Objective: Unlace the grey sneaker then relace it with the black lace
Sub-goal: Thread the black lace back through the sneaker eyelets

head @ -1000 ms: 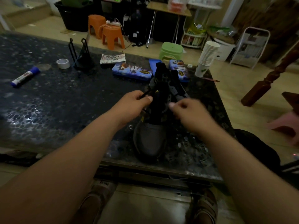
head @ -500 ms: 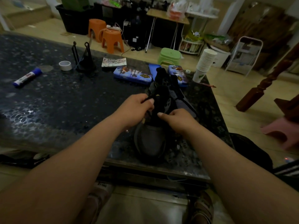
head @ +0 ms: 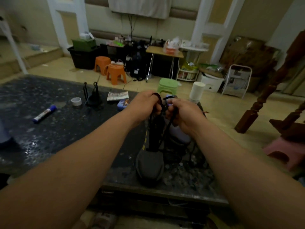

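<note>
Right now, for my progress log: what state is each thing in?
grey sneaker: upright on the table, toe toward the camera.
black lace: stretched up from the sneaker, held in both hands.
left hand: grips the black lace.
right hand: grips the black lace.
marker: capped, lying flat.
tape roll: lying flat.
paper cups: stacked upside down.

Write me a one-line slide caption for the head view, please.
Left hand and right hand grip the black lace, raised above the grey sneaker on the dark speckled table.
</note>
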### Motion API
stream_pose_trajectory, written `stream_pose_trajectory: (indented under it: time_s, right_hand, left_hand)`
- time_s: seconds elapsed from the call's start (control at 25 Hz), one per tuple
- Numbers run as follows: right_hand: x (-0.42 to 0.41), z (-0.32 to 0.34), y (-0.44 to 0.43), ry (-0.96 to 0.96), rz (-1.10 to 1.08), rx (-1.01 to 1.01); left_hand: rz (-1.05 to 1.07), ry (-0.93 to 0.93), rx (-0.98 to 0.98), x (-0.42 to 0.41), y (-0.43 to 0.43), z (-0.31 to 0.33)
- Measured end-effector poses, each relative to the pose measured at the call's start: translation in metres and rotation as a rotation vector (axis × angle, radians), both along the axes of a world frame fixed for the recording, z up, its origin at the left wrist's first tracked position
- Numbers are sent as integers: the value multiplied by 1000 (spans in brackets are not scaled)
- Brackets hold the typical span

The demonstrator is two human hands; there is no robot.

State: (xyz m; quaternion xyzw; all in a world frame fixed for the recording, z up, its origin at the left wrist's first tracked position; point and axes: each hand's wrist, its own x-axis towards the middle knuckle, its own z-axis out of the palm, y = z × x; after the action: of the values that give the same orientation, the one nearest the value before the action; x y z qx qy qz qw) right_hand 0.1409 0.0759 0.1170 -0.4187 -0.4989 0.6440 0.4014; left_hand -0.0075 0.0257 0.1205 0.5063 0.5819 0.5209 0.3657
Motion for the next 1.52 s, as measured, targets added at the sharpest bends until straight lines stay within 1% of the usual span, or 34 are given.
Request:
stream_pose_trajectory:
  time_s: [0.12, 0.24, 0.4, 0.6, 0.68, 0.84, 0.96, 1.04, 1.08, 1.12, 1.2, 1.28, 1.32, 1.36, 1.44, 1.48, 1.52]
  right_hand:
    - [-1, 47, 6, -94, 0, 192]
    - [-5, 77, 6, -179, 21, 338]
    - [-4, 90, -2, -174, 40, 351]
    - [-8, 94, -10, -221, 40, 405]
    - [-10, 95, -14, -225, 34, 423]
    - [-9, 101, -15, -256, -13, 425]
    - [-5, 104, -13, -277, -30, 459]
    - [-3, 101, -13, -282, -35, 461]
    - [-2, 100, -10, -277, -22, 456]
    - [-2, 98, -8, -255, -4, 439]
    - [0, 86, 1, -153, -7, 387]
    - [5, 55, 6, -105, -33, 289]
    - [9, 30, 3, -144, 5, 245]
    - [12, 1, -2, -251, 94, 234]
    - [16, -55, -10, -554, 312, 253]
    - [15, -76, -8, -647, 381, 273]
    - [13, -92, -3, -682, 421, 300]
  left_hand:
    - [35, -50, 48, 9, -2, 39]
    - [22, -74, 46, 16, -8, 66]
    - [28, -77, 37, 13, -13, 88]
    - [21, 40, 25, 6, -19, 95]
    - [27, 25, 11, 4, -20, 99]
    - [41, -13, 49, 3, -16, 112]
    - [18, 61, 22, 12, -12, 100]
    - [-38, 113, 7, 19, -10, 78]
    - [-71, 97, 7, 23, -9, 69]
    - [-101, 52, 9, 25, -9, 62]
    - [-92, -30, 39, 24, -1, 58]
    - [-67, -77, 43, 14, 11, 61]
    - [-71, -92, 35, 10, 16, 62]
    - [-76, -109, 25, 5, 24, 60]
    - [-63, -136, 2, -3, 39, 52]
    - [-51, -154, -3, -6, 46, 47]
    - [-37, -166, 2, -9, 53, 40]
